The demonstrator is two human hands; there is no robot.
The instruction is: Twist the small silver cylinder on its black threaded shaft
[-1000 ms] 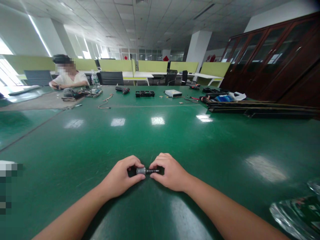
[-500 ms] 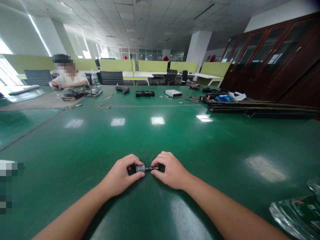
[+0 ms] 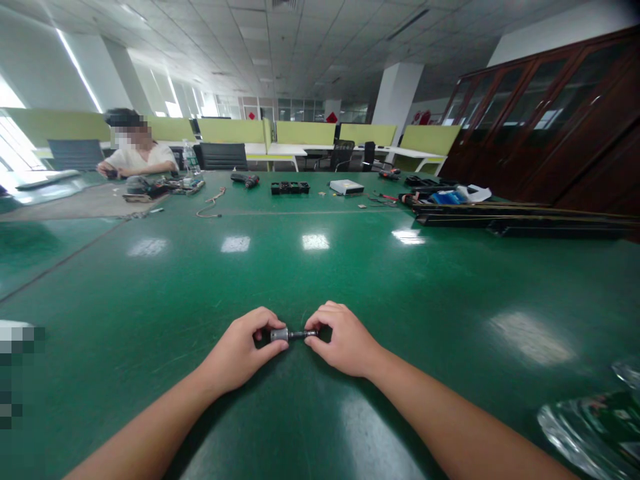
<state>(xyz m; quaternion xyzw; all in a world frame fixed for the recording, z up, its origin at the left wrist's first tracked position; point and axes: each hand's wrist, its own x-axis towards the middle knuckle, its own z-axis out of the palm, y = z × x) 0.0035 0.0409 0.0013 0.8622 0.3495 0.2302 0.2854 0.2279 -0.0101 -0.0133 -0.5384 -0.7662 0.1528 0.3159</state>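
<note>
A short grey metal cylinder with a thin dark shaft, much like a drill chuck on a shank (image 3: 281, 335), lies level between my hands, just over the green tabletop. My left hand (image 3: 251, 345) pinches the thick cylinder end between thumb and fingers. At the other end my right hand (image 3: 340, 339) is closed with thumb and fingertips on the narrow shaft tip. Part of the shaft shows between the two hands; the fingertips cover its right end.
Across the green table (image 3: 310, 273) lie a power drill (image 3: 245, 179), black fan-like modules (image 3: 290, 188), a white box (image 3: 347, 187), and long black strips (image 3: 525, 217). A clear plastic package (image 3: 590, 427) sits at the near right. Another person (image 3: 143, 157) sits at the far left.
My right hand has shifted slightly right and my left slightly left, so a little more shaft shows between them. Both hands keep their grip.
</note>
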